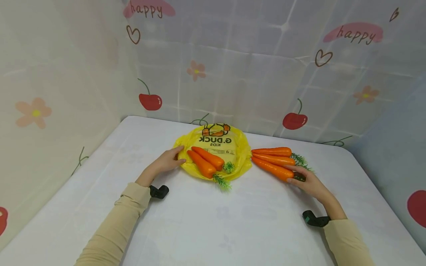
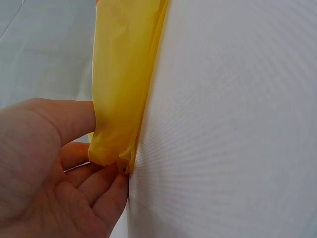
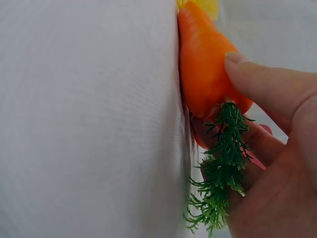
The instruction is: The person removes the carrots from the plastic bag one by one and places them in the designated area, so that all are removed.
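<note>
Two tapered orange carrots with frilly green tops (image 1: 201, 164) lie side by side on a flattened yellow plastic bag with dark lettering (image 1: 245, 150), one sprig reaching past the bag's near edge. To the right I see three slim orange carrots with green leaves (image 1: 274, 159) fanned on the white cloth-covered bench (image 1: 213, 229), tips gathered at the bag's right edge; whether they touch it, I cannot tell. On my left wrist feed, the left hand (image 1: 166, 160) pinches the bag's left edge, thumb on one face and fingers on the other, with little gap between. My right wrist feed gives me the right hand (image 1: 311, 183) gripping the nearest of the three by its leafy end, thumb against the orange surface, fingers bent round behind. Beyond the bench hangs a pale sheet printed with cherries and flowers (image 1: 233, 85).
</note>
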`<state>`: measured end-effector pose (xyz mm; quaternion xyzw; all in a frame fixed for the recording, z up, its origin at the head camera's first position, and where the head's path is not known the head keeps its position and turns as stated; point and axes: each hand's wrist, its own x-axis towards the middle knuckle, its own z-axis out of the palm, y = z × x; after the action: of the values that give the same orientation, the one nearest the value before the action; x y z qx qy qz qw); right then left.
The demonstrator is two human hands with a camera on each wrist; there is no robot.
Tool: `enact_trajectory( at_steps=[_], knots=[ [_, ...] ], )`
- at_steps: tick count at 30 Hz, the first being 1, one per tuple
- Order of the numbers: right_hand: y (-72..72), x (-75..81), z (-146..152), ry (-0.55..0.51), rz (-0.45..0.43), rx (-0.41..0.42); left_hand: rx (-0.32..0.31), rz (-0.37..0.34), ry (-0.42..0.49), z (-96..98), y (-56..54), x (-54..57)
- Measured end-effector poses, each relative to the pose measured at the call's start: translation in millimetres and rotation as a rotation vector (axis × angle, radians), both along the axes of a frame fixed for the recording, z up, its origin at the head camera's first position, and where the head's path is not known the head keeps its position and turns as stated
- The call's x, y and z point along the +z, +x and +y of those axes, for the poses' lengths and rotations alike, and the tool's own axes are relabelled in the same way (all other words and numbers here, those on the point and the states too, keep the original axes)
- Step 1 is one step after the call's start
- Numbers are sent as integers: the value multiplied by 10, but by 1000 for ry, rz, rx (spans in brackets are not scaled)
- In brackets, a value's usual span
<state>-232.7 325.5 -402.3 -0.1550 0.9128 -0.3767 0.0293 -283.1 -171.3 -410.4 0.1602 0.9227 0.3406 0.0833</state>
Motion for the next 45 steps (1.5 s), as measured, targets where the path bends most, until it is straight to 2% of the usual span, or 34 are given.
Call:
enact_trajectory(
  at_steps=[5, 9, 16, 22, 27, 30, 33, 37, 40, 43, 45],
  knots=[
    [15, 10, 18, 7, 13, -26, -8, 6, -3, 6, 2, 9],
    [10, 8, 38, 26, 59, -39, -16, 13, 2, 8, -2, 11],
    [8, 50, 20, 121, 147, -120, -19, 19, 17, 7, -3, 18],
    [23, 87, 10, 175, 180, -155, -25, 19, 17, 7, 7, 18],
    [21, 100, 43, 173, 190, -165, -26, 17, 13, 7, 9, 11],
    [-56, 2, 136, 181, 224, -183, -21, 12, 12, 6, 3, 8],
    [-206, -190, 283, 179, 290, -206, -15, 10, 8, 6, -11, 2],
    [-412, -413, 397, 116, 368, -222, -17, 12, 6, 5, -24, -8],
    [-516, -465, 327, 37, 399, -225, -20, 12, 9, 2, -29, -16],
    [-561, -405, 140, -100, 379, -204, -19, 16, 12, -6, -27, -22],
    [-486, -229, -98, -204, 329, -173, -17, 15, 12, -12, -24, -25]
  ],
)
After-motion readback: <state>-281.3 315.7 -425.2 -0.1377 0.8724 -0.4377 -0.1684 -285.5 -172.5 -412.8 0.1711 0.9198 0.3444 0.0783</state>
